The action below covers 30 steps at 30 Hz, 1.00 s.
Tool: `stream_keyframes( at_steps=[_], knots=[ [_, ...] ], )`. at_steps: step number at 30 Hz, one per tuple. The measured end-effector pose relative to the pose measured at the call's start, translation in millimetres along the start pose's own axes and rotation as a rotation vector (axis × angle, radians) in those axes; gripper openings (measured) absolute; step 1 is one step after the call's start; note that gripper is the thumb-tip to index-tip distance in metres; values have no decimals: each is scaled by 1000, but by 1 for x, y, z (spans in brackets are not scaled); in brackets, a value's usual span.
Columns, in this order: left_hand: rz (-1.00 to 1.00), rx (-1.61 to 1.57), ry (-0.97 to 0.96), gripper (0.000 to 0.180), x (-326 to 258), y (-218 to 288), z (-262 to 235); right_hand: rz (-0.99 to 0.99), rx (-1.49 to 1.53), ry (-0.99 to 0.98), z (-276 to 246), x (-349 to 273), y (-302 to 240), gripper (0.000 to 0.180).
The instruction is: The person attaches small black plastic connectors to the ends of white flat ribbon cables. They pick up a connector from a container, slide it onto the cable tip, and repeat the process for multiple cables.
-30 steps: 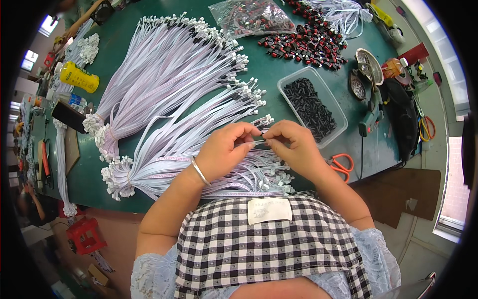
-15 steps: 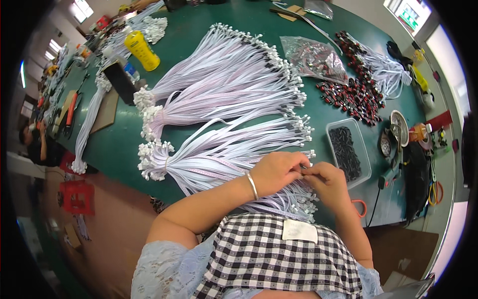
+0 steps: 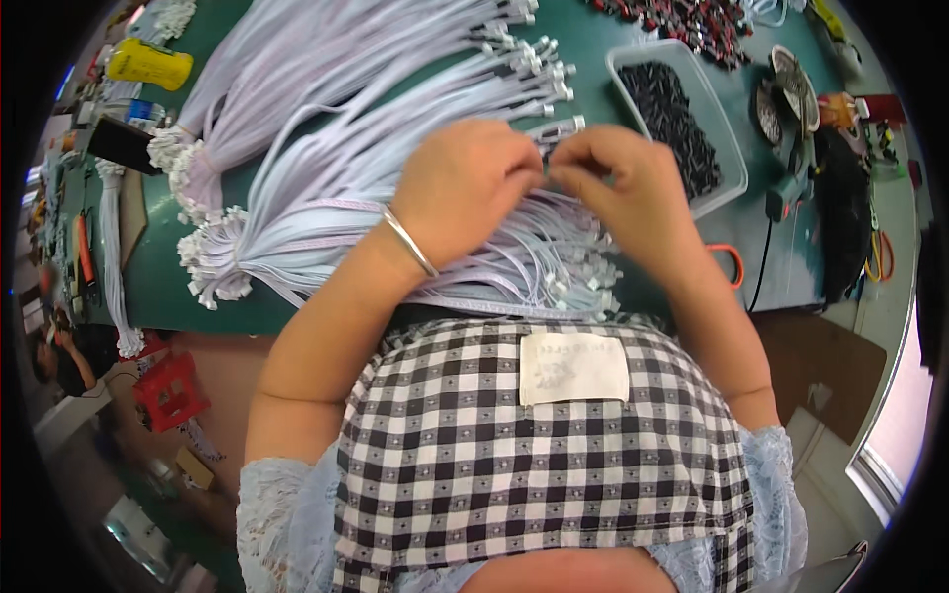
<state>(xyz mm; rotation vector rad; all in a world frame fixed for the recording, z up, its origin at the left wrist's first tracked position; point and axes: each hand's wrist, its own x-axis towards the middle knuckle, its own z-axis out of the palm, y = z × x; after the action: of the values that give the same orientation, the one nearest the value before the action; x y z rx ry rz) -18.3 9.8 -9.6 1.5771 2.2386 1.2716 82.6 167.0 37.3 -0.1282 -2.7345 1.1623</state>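
My left hand, with a silver bangle at the wrist, is closed in a pinch over the loose ends of a bundle of flat white cables. Facing it, my right hand is also pinched, thumb against forefinger. Their fingertips nearly meet; whatever small thing is between them is too small to make out. White connectors tip the cable ends beneath and beside my hands. At the bundle's left end sits a cluster of white plugs. Just beyond my right hand stands a clear plastic tub of small black pieces.
Another white cable bundle lies farther back. A yellow bottle and a black phone-like slab are at the left. Red-and-black parts are heaped at the back right. Orange scissor handles lie beside my right forearm.
The view has tipped down and closer, so the table things sit higher in the picture. My hands stay together over the cable ends, still pinched, the fingertips slightly farther apart.
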Motion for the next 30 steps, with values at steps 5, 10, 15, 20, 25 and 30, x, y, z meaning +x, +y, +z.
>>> stream_keyframes(
  at_steps=[5, 10, 15, 20, 25, 30],
  knots=[
    [7, 259, 38, 19, -4, 7, -17, -225, -472, 138, -6, -4, 12, 15],
    [-51, 438, -8, 23, -40, -13, -76, -319, -581, 98, -1, -20, 7, 24],
    [-100, 630, 121, 28, -80, -20, -103, -445, -685, -101, -3, 6, 7, 24],
    [-160, 686, 125, 41, -107, -37, -99, -464, -663, -263, -16, 18, 14, 17],
    [-135, 717, 108, 59, -108, -36, -91, -482, -709, -117, -6, 16, 22, 17],
    [-145, 768, 260, 51, -96, -47, -76, -501, -860, -27, 3, 30, 24, 12]
  ],
)
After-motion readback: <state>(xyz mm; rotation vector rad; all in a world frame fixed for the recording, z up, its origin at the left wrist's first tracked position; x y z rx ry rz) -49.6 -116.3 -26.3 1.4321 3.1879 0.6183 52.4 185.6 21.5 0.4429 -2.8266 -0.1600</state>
